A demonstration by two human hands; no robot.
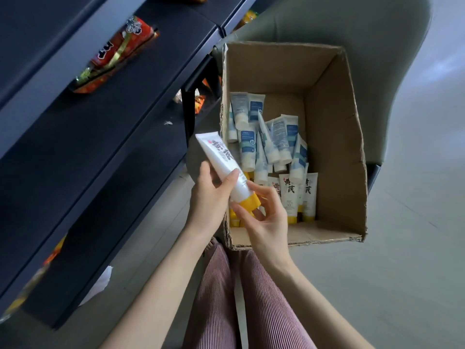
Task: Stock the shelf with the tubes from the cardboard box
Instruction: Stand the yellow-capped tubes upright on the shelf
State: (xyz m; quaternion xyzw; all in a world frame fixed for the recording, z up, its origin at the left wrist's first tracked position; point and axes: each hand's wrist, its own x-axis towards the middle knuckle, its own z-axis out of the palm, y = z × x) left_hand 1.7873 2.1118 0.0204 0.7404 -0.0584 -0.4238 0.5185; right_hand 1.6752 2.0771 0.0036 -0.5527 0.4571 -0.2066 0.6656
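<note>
Between both hands, a white plastic tube with dark lettering and a yellow cap [221, 157] slants upward. The left hand [208, 195] curls around its body; the right hand [266, 217] pinches the cap. Beyond the right hand sits an open brown cardboard box [334, 147] of blue-and-white tubes [247, 147]. Left of the left hand runs a dark metal shelf [100, 134].

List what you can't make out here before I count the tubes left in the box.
- Head view: yellow-capped tubes in the near-left corner of the cardboard box sit behind the left hand, right hand and held tube; count unclear.
- Head view: blue-and-white tubes overlap; any underneath are hidden.
- Head view: held tube's small print is too small.
- Head view: packets on the shelf at bottom left are blurred and cut by the edge.
</note>
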